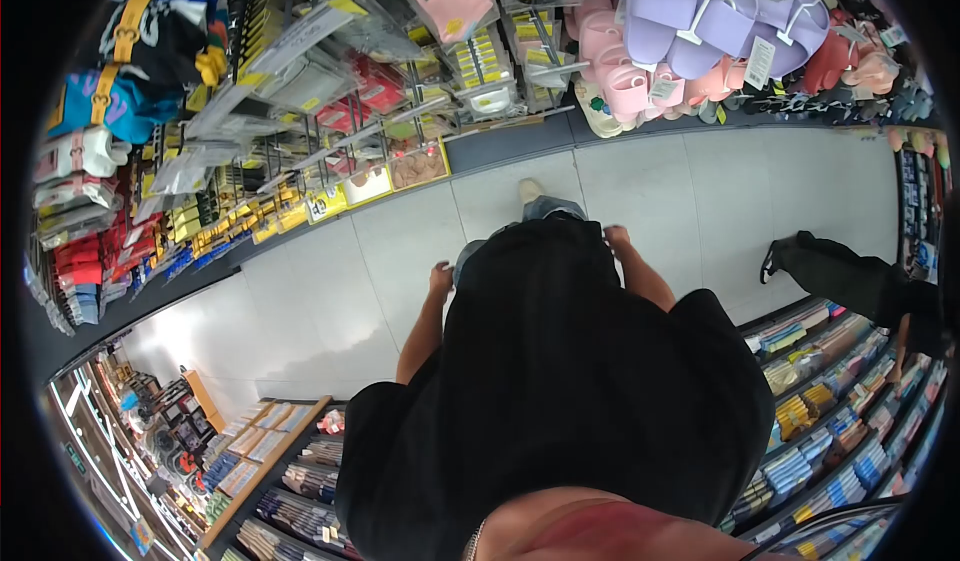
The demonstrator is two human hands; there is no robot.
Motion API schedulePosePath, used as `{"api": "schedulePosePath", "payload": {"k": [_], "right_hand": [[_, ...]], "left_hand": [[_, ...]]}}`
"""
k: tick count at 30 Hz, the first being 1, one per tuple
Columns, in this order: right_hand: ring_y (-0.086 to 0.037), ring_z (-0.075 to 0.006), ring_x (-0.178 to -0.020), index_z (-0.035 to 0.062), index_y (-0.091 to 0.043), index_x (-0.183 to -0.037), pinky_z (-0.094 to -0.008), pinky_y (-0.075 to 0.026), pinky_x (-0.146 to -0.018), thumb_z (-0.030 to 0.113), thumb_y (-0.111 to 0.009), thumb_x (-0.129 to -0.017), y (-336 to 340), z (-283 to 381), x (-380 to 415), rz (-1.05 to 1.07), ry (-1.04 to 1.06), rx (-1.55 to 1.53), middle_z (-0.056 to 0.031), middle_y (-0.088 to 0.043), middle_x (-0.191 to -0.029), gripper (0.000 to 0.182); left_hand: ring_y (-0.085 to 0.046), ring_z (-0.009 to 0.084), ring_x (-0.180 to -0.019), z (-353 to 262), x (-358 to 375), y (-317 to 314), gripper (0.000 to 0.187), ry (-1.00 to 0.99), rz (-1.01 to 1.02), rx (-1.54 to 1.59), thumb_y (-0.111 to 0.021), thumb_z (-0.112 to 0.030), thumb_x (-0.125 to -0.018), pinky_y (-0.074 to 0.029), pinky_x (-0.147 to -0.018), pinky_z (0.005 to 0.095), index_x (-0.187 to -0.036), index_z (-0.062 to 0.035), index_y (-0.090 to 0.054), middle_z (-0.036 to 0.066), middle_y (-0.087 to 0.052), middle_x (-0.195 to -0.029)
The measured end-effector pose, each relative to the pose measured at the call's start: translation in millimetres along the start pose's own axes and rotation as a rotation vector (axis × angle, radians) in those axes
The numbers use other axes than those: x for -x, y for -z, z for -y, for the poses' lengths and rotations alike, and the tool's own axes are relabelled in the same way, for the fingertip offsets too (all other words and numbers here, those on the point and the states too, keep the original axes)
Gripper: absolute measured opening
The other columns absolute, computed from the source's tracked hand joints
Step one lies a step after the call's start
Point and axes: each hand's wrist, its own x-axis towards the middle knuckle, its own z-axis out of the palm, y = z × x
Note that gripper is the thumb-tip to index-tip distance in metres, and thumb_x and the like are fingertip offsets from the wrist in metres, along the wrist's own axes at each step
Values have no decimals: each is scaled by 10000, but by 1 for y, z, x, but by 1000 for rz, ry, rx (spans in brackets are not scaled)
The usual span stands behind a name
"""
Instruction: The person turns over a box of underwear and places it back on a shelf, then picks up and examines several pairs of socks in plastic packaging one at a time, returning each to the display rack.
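Observation:
Both my arms hang at my sides beside my black shirt (560,331). My left hand (440,279) is by my left hip, its fingers loosely bent and apart, with nothing seen in it. By my right hip, my right hand (617,236) hangs in the same relaxed way and also looks unoccupied. Neither hand touches any goods. Jeans and one light shoe (530,192) show beyond the shirt. Ahead is a display of packaged goods on hooks (370,101), with lilac slippers (700,21) and pink slippers (620,71) hanging to its right.
Grey floor tiles (640,176) run between the display and the shelves. Shelves of folded packs (830,411) stand behind me on the right, and more shelving (300,481) on the left. Another person in dark trousers (835,271) is at the right. Colourful socks (130,51) hang at the far left.

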Motion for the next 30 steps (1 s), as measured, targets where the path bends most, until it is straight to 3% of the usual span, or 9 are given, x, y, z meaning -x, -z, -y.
{"api": "schedulePosePath", "payload": {"k": [1,3,8,13,17,18,24,27,30], "right_hand": [[-650,-238,-848,55,-696,-965,-398,-505,-725,233,-592,-785,8,-16,18,-12,-20,31,-121,-683,-891,274],[-653,-286,-800,87,-605,-1134,-537,-500,-709,241,-522,-824,10,-63,11,64,8,133,-121,-675,-960,356],[-614,-325,-1057,80,-684,-1066,-381,-476,-888,305,-622,-777,-1,-130,8,-23,131,249,-192,-655,-1089,372],[-634,-314,-1013,61,-687,-1050,-386,-486,-867,327,-631,-764,22,-151,-2,-19,331,196,-180,-669,-1053,395],[-648,-302,-980,82,-689,-1060,-397,-495,-854,311,-611,-771,48,-133,11,6,270,123,-167,-676,-1037,377],[-648,-302,-980,82,-689,-1060,-397,-495,-854,311,-611,-771,50,-124,11,8,277,121,-167,-676,-1037,377],[-628,-293,-1038,96,-702,-1029,-360,-488,-882,373,-647,-760,57,-69,-47,-218,131,578,-160,-673,-1059,390],[-632,-291,-1030,91,-705,-1022,-360,-487,-878,359,-653,-754,96,-42,-28,-97,243,359,-152,-680,-1046,383],[-644,-311,-984,72,-699,-1026,-391,-497,-860,286,-588,-760,128,-31,-39,-40,366,197,-167,-684,-1011,359]], "left_hand": [[-648,267,-693,22,11,-3,442,-22,21,-84,-574,-178,-784,-547,-627,384,-1213,-70,-584,182,-659,-842],[-631,372,-996,91,18,-28,412,-188,-31,-140,-591,-229,-795,-510,-832,448,-1166,-50,-602,264,-643,-1031],[-617,373,-1023,141,19,-68,407,-222,93,-208,-604,-238,-793,-501,-853,444,-1155,-51,-607,257,-640,-1048],[-600,373,-1057,150,8,-93,402,-296,228,-306,-620,-249,-791,-490,-879,438,-1142,-53,-614,248,-635,-1068],[-605,367,-1039,61,5,-70,391,-348,250,-361,-661,-257,-781,-493,-877,436,-1116,-59,-625,226,-637,-1079],[-651,357,-931,53,3,-67,354,-494,191,-394,-674,-273,-767,-525,-801,412,-1036,-45,-655,211,-672,-966],[-627,353,-1000,0,23,-78,313,-370,200,-457,-627,-267,-793,-504,-860,429,-1048,-90,-671,202,-658,-1033],[-628,364,-985,-15,27,-93,267,-325,153,-366,-573,-268,-813,-501,-865,434,-975,-100,-703,204,-662,-1017],[-634,379,-938,-66,38,-106,257,-224,-134,-412,-521,-246,-833,-508,-840,447,-947,-120,-714,197,-669,-972]]}}
